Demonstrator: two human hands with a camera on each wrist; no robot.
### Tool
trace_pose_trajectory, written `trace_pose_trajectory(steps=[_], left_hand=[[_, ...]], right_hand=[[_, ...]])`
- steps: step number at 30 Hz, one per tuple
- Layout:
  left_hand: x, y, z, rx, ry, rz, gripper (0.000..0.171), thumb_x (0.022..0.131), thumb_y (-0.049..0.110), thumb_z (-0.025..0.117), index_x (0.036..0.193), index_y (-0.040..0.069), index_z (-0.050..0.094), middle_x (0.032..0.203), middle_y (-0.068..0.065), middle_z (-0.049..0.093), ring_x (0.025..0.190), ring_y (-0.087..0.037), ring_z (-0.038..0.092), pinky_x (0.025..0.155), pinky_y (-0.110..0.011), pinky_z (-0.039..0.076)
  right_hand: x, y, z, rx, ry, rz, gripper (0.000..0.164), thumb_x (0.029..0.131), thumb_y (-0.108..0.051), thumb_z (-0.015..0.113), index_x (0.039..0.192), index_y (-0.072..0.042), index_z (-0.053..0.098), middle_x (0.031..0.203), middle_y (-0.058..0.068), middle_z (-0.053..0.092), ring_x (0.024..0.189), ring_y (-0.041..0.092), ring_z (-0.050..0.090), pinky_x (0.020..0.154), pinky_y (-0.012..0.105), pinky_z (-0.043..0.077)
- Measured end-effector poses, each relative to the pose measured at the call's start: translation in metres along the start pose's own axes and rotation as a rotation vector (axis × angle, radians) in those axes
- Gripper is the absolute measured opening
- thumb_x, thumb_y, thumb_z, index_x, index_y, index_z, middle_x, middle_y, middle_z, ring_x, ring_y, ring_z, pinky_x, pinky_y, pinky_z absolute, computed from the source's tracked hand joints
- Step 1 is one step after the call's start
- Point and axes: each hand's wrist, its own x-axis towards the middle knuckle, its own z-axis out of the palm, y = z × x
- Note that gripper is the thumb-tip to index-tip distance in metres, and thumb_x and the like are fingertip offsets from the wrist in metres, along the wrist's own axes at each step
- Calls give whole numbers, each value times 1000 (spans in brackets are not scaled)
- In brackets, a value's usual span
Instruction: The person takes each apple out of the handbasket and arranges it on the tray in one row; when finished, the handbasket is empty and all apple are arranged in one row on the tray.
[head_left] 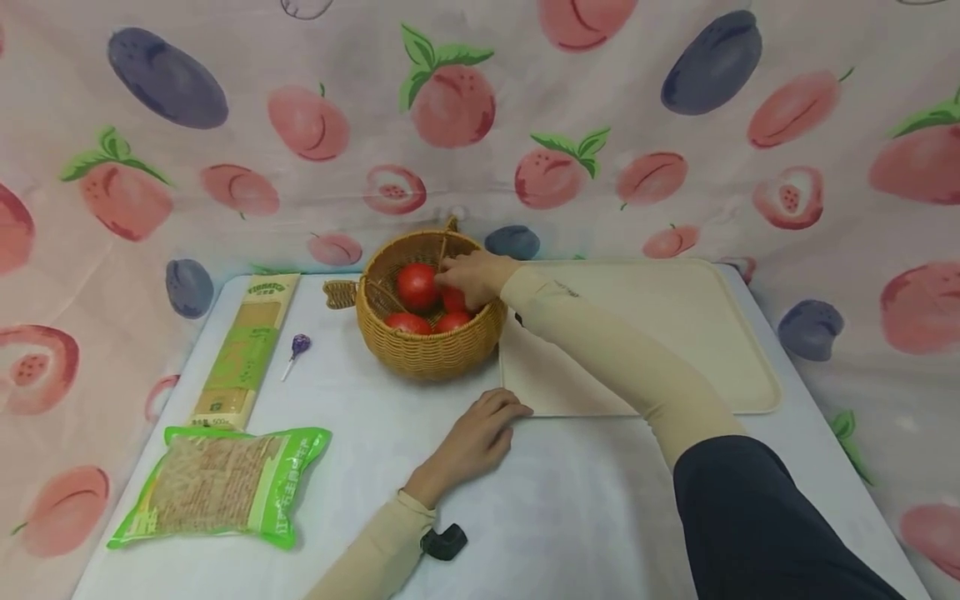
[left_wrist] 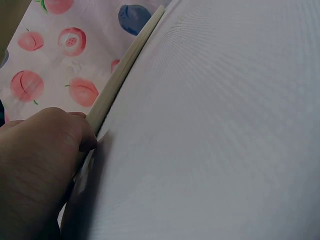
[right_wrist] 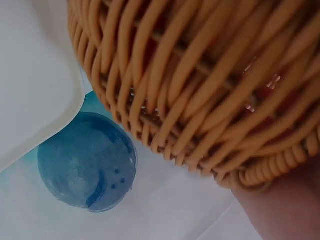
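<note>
Before a hanging cloth (head_left: 465,183) printed with peaches and plums, a white tabletop (head_left: 585,508) meets the fabric along its far side, its left and right edges slanting outward toward the onlooker. A pale strip separates the packets at left from the wicker basket (head_left: 420,354); another stretch spreads along the near side, right of the left hand (head_left: 476,433).

At far left, a long noodle packet (head_left: 247,354) lies near the edge, its lower end meeting a plump green-edged bag (head_left: 217,483). Just right of the packet rests a purple lollipop (head_left: 300,344). The basket stands upright at center, a small side handle (head_left: 340,293) jutting left, its right flank close against a cream tray (head_left: 637,350), which the person's right forearm (head_left: 607,342) crosses.

The left hand touches the tray's near-left corner, fingers bent at the rim; whether they pinch or merely rest cannot be told. Four red fruits (head_left: 417,286) show inside the basket. Over its right rim, the right hand (head_left: 480,277) reaches in, fingers bent above one fruit and just right of another; their grip, if any, is hidden.
</note>
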Motion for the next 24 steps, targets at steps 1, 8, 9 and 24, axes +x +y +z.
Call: trace_pose_trajectory(steps=[1,8,9,24], left_hand=[[0,0,0,-4,-7,-7,35,89,5,51,120,19,60,118,4,53,124,-11,43,106,-30,38],[0,-1,-2,-7,-11,0,35,89,5,50,121,18,59,117,4,53,123,-11,43,105,-29,38],[0,-2,-3,-2,-6,3,35,89,5,51,121,18,59,117,4,54,123,-12,43,105,-29,38],[0,-2,-1,-1,28,28,33,89,4,53,119,17,60,117,3,54,122,-13,44,105,-31,38]], right_hand=[[1,-1,1,6,-11,9,66,85,-11,56,145,-27,35,151,5,30,138,31,32,112,46,31],[8,-6,4,5,-60,45,70,86,-15,57,147,-31,27,151,5,30,123,29,48,97,43,44],[9,-7,4,1,-57,51,70,87,-15,58,147,-31,27,150,5,32,118,29,51,92,42,46],[0,-10,3,-14,-23,74,72,89,-14,60,148,-36,24,156,5,15,142,36,21,113,51,28]])
